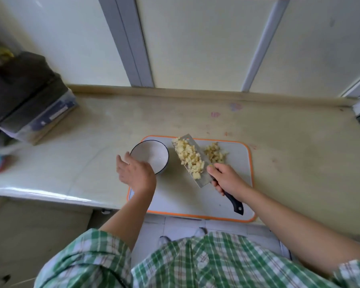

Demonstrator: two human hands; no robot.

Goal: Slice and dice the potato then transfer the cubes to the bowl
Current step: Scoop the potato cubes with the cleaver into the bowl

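1. The person stood at the table (289,129) in a green plaid shirt (206,265), both forearms bare.
2. A white cutting board (185,202) with an orange rim lay on the table, at its near edge.
3. The bowl (152,152), white with a dark rim, sat on the far left corner of the board, its white inside in view.
4. The left hand (134,173) lay against the near left rim of the bowl, thumb spread out to the left. The fingers were mostly hidden behind the back of the hand, so it could not be told whether it gripped the bowl.
5. The right hand (227,180) was clenched round the knife (197,181) where blade meets handle, thumb on the blade's flat. The dark handle end stuck out behind the hand, toward the near right of the board.
6. The broad blade was held with its flat side up, pointing away and to the left, just beside the bowl's right side. Whether it was clear of the board could not be told.
7. Most potato cubes (189,157) lay heaped along the blade, from its far end almost to the thumb.
8. A smaller pile of cut potato (215,154) lay on the board just right of the blade, in the far right part.
9. A dark bag (23,86) on a box stood at the far left of the table, well apart from the board.
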